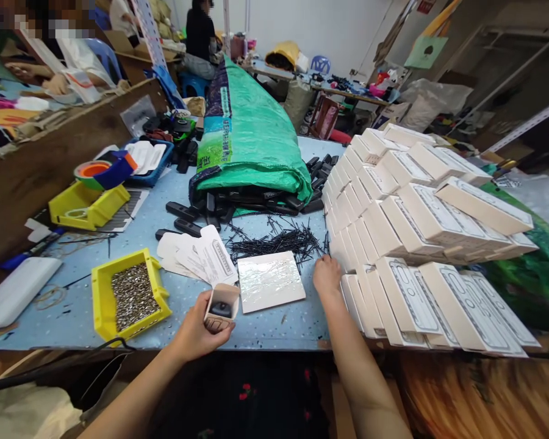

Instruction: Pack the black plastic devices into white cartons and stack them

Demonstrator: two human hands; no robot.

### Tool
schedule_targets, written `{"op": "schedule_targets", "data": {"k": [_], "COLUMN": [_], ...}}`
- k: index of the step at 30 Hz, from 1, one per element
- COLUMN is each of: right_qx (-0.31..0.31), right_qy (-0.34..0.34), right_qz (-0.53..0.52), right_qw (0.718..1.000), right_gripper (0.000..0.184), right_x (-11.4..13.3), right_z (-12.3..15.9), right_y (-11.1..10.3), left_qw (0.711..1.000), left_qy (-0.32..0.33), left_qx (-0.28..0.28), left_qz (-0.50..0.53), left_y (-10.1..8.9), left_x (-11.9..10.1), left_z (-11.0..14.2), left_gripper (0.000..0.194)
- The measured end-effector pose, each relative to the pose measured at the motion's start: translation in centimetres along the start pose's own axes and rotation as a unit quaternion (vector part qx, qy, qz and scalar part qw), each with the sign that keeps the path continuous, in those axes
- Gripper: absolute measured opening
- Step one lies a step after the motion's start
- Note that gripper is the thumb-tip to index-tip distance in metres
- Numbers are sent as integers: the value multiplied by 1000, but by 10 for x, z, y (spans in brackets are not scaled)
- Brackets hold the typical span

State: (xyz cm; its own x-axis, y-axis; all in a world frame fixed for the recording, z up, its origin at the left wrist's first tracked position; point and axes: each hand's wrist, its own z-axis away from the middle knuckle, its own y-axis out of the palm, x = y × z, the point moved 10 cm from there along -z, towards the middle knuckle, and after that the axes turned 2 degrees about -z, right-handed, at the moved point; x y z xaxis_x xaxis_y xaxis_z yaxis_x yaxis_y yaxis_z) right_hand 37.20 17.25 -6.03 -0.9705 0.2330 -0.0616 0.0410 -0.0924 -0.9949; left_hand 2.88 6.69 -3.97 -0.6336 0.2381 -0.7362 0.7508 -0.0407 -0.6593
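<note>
- Head view: the left hand (197, 329) grasps a small carton (218, 325) near the front edge of the worktop (265, 334), its thumb and fingers wrapped around the walls.
- The carton's open mouth faces up toward the camera; its long axis is seen nearly end-on, so its length is foreshortened.
- Inside sits a dark device (221, 309), its rounded end turned to the mouth and its long axis appearing to run along the carton's.
- The right hand (327, 274) is at the right edge of a heap of thin black pins (279, 241), just beside the stacked boxes (421, 213); its fingers are bent downward, and I cannot tell whether they grip anything.
- The pins lie in many directions, several crossing one another.
- Between the hands lies a shiny-topped white pad (272, 281), its longer side running roughly left to right.
- Beyond the left hand, flattened cartons (204, 259) overlap, fanned toward the back.
- Left of that hand stands a yellow bin (99, 305) of small metal pieces (135, 296).
- Farther back, a green sack (256, 134) lies lengthwise away from the camera, with dark devices at its mouth.
</note>
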Motion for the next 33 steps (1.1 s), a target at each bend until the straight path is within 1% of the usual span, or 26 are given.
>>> {"op": "schedule_targets", "data": {"k": [2, 4, 6, 8, 12, 15, 17, 19, 20, 21, 22, 23, 24, 25, 26, 27, 28, 29, 30, 31, 32, 33], "right_qx": [13, 22, 21, 12, 11, 10, 7, 6, -1, -11, -25, -38, -45, -44, -37, -31, -24, -19, -14, -1, 22, 55], "right_qy": [-12, -28, -39, -32, -3, -15, -45, -87, -109, -130, -145, -156, -168, -192, -226, -262, -291, -299, -282, -246, -208, -182], "right_qz": [0, 1, 0, 1, -9, -49, -92, -143, -204, -291, -395, -498, -570, -605, -600, -576, -551, -541, -558, -594, -637, -676], "right_qw": [1000, 999, 999, 999, 1000, 999, 995, 986, 973, 948, 907, 852, 803, 771, 766, 774, 782, 785, 781, 766, 742, 712], "right_gripper": [37, 36, 36, 38, 36, 33, 27, 24, 25, 27, 29, 30, 28, 25, 22, 19, 17, 17, 21, 29, 38, 45], "right_x": [2, 7, 10, 8, -1, 1, 13, 38, 54, 71, 86, 100, 113, 128, 143, 157, 167, 172, 170, 166, 163, 165], "right_z": [-5, -5, -3, -2, -7, -12, -7, 8, 21, 35, 51, 66, 80, 93, 105, 114, 120, 122, 119, 114, 110, 108], "right_y": [5, 6, 4, 0, 0, 0, -3, -8, -13, -20, -28, -36, -43, -48, -53, -55, -55, -53, -47, -38, -27, -15], "left_qw": [1000, 997, 992, 989, 989, 989, 990, 992, 993, 994, 995, 995, 994, 994, 993, 993, 994, 996, 997, 998, 998, 998], "left_qy": [-19, -54, -86, -97, -97, -103, -101, -87, -79, -70, -61, -54, -55, -61, -70, -74, -69, -54, -33, -11, 1, 2], "left_qx": [20, 56, 90, 112, 109, 103, 100, 89, 83, 80, 81, 85, 89, 92, 92, 89, 83, 75, 67, 64, 66, 70], "left_qz": [12, 14, 5, -5, -1, 5, 8, 6, 2, -2, -6, -10, -14, -18, -20, -20, -18, -14, -10, -9, -9, -8], "left_y": [5, 16, 26, 34, 34, 32, 32, 30, 30, 30, 30, 32, 33, 34, 33, 33, 32, 30, 29, 30, 31, 34], "left_x": [2, 8, 15, 21, 27, 30, 28, 22, 19, 17, 14, 12, 12, 14, 16, 18, 18, 16, 14, 11, 9, 10], "left_z": [-3, -7, -11, -12, -12, -11, -12, -13, -14, -15, -15, -15, -15, -14, -13, -13, -13, -12, -12, -12, -12, -12], "left_gripper": [52, 54, 57, 60, 62, 62, 63, 65, 67, 68, 69, 70, 73, 76, 80, 82, 79, 73, 63, 51, 43, 40]}}
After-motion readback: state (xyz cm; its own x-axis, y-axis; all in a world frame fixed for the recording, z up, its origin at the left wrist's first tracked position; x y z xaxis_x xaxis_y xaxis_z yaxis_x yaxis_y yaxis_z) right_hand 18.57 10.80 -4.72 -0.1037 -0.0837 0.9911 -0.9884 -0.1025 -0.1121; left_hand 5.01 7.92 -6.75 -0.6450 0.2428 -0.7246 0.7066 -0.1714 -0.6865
